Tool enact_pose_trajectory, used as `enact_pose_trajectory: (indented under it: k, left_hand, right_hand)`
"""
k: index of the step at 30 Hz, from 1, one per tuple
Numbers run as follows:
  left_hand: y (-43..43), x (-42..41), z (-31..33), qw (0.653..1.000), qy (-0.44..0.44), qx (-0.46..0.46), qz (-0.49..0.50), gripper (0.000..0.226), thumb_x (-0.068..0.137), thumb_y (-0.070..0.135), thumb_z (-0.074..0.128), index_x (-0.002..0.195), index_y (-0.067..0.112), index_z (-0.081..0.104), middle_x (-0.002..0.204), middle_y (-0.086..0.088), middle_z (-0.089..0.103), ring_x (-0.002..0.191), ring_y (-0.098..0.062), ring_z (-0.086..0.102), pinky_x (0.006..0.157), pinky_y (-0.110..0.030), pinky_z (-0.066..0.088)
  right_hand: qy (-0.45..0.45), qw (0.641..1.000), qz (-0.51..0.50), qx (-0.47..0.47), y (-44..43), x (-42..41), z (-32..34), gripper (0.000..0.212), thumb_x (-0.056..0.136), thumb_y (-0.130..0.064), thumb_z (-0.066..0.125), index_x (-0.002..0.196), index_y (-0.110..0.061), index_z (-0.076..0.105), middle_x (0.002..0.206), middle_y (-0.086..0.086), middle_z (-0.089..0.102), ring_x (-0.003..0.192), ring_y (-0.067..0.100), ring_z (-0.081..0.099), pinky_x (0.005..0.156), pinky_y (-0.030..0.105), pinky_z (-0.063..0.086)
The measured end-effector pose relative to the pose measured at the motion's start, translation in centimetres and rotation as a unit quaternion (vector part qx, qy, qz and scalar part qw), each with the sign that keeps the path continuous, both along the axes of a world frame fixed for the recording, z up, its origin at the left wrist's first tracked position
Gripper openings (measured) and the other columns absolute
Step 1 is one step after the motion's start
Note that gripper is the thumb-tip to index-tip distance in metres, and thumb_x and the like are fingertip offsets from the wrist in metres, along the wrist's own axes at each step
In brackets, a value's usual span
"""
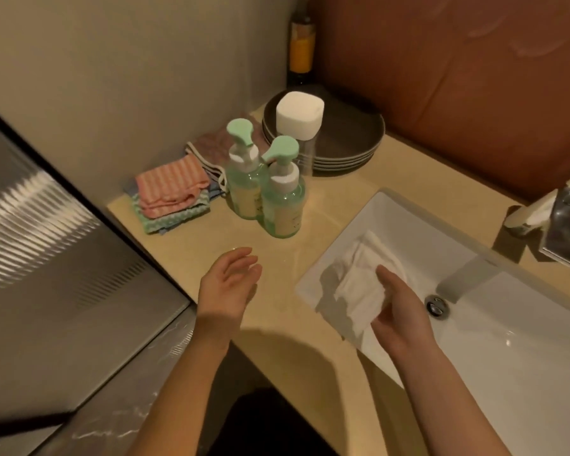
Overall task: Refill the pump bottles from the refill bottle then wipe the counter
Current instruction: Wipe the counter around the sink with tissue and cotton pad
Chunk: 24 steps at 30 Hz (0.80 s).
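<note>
- Table (211, 238): one beige surface with one white sink (408, 225) set into its right half.
- Pump bottles: two, both upright with green pump heads and pale liquid inside. The rear pump bottle (244, 185) and the front pump bottle (282, 205) stand touching, between the cloth pile and the sink.
- White-capped clear bottle (299, 115): one, upright just behind the pump bottles, against the plate stack.
- Plates (352, 133): one stack of dark plates at the back of the table; about four rims can be counted.
- Folded cloths (170, 189): one pile by the wall, with pink-striped, green and blue layers, and a brownish one behind.
- White cloth (362, 284): one, crumpled, held over the sink's left rim.
- Right hand (402, 317): its fingers (389, 278) curl round the white cloth and grip it.
- Left hand (227, 284): held above the table's front part, holding nothing; its fingers (244, 258) are relaxed and slightly spread.
- Faucet (566, 218): one, metal, at the sink's far right, with one drain (436, 306) in the basin.
- Bottle with orange contents (301, 51): one, in the back corner.
</note>
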<state>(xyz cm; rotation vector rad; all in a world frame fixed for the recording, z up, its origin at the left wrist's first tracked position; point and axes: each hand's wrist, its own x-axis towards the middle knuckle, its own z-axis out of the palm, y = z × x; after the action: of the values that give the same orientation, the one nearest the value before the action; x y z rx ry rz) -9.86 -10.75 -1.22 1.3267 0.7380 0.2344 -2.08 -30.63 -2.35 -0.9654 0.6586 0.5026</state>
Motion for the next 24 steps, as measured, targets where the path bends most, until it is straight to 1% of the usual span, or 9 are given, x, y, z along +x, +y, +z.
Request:
enact_pose_trajectory:
  k: [1, 3, 7, 10, 13, 16, 19, 22, 24]
  left_hand:
    - [0.2, 0.8, 0.4, 1.000, -0.005, 0.030, 0.003, 0.026, 0.088, 0.006, 0.063, 0.109, 0.021, 0.059, 0.110, 0.001, 0.063, 0.096, -0.017, 0.059, 0.063, -0.012, 0.050]
    - [0.7, 2.7, 1.3, 0.996, -0.024, 0.090, -0.002, 0.035, 0.085, 0.009, 0.067, 0.113, 0.026, 0.055, 0.115, 0.007, 0.058, 0.102, -0.013, 0.056, 0.063, -0.011, 0.050]
    - [1.4, 6.6, 2.5, 0.960, -0.066, 0.269, -0.027, 0.054, 0.079, 0.017, 0.075, 0.126, 0.024, 0.051, 0.125, 0.005, 0.052, 0.110, -0.006, 0.053, 0.093, -0.029, 0.047]
    - [1.4, 8.8, 3.0, 0.934, -0.082, 0.346, -0.045, 0.065, 0.078, 0.021, 0.076, 0.135, 0.019, 0.046, 0.135, 0.002, 0.048, 0.124, -0.013, 0.044, 0.099, -0.021, 0.035]
    - [1.9, 10.5, 2.6, 0.934, -0.090, 0.339, -0.072, 0.071, 0.075, 0.019, 0.078, 0.138, 0.018, 0.043, 0.139, 0.001, 0.046, 0.129, -0.013, 0.039, 0.102, -0.018, 0.028]
    - [2.7, 11.5, 1.8, 0.932, -0.091, 0.330, -0.120, 0.073, 0.075, 0.019, 0.078, 0.138, 0.016, 0.042, 0.141, -0.001, 0.047, 0.132, -0.015, 0.039, 0.109, -0.025, 0.030]
    - [3.4, 12.2, 1.6, 0.921, -0.103, 0.347, -0.146, 0.062, 0.079, 0.021, 0.075, 0.134, 0.015, 0.048, 0.136, -0.001, 0.053, 0.128, -0.017, 0.045, 0.107, -0.030, 0.035]
    - [3.6, 12.5, 1.8, 0.921, -0.111, 0.341, -0.154, 0.051, 0.080, 0.018, 0.073, 0.127, 0.016, 0.054, 0.128, -0.001, 0.058, 0.118, -0.011, 0.050, 0.097, -0.020, 0.036]
    - [3.5, 12.7, 1.9, 0.912, -0.117, 0.352, -0.176, 0.049, 0.078, 0.018, 0.074, 0.124, 0.020, 0.056, 0.123, 0.005, 0.059, 0.110, -0.003, 0.047, 0.089, -0.007, 0.031]
  right_hand:
    - [-0.017, 1.000, -0.005, -0.024, -0.1, 0.3, 0.2, 0.025, 0.092, -0.017, 0.058, 0.114, -0.006, 0.061, 0.101, 0.010, 0.072, 0.094, 0.022, 0.069, 0.089, 0.036, 0.050]
    - [-0.045, 0.996, -0.006, -0.078, 0.3, 0.9, 0.3, 0.021, 0.093, -0.019, 0.057, 0.109, -0.008, 0.062, 0.095, 0.005, 0.072, 0.085, 0.016, 0.069, 0.081, 0.029, 0.050]
    - [-0.116, 0.975, 0.019, -0.188, 2.8, 1.5, 0.9, 0.020, 0.095, -0.023, 0.055, 0.104, -0.008, 0.065, 0.096, 0.009, 0.070, 0.088, 0.023, 0.066, 0.081, 0.036, 0.051]
    - [-0.149, 0.955, 0.006, -0.255, 5.5, 1.9, 2.0, 0.013, 0.096, -0.024, 0.052, 0.094, -0.020, 0.064, 0.095, 0.007, 0.069, 0.088, 0.023, 0.065, 0.074, 0.033, 0.050]
    - [-0.160, 0.944, -0.024, -0.289, 8.2, 2.3, 2.5, 0.012, 0.097, -0.025, 0.050, 0.097, -0.020, 0.061, 0.097, 0.006, 0.066, 0.089, 0.022, 0.061, 0.069, 0.031, 0.046]
    - [-0.174, 0.937, -0.043, -0.299, 10.5, 2.4, 2.8, 0.014, 0.097, -0.023, 0.049, 0.106, -0.019, 0.059, 0.098, 0.004, 0.064, 0.090, 0.020, 0.060, 0.069, 0.029, 0.044]
    - [-0.172, 0.937, -0.061, -0.298, 12.3, 2.2, 2.9, 0.019, 0.097, -0.021, 0.049, 0.109, -0.014, 0.063, 0.098, 0.005, 0.067, 0.089, 0.018, 0.062, 0.066, 0.026, 0.046]
    - [-0.173, 0.937, -0.064, -0.297, 12.9, 2.2, 3.0, 0.020, 0.097, -0.022, 0.049, 0.106, -0.014, 0.066, 0.095, 0.006, 0.070, 0.088, 0.020, 0.065, 0.069, 0.028, 0.050]
    - [-0.172, 0.938, -0.063, -0.294, 12.7, 2.3, 3.0, 0.022, 0.097, -0.023, 0.049, 0.107, -0.015, 0.066, 0.096, 0.005, 0.071, 0.089, 0.020, 0.066, 0.070, 0.028, 0.050]
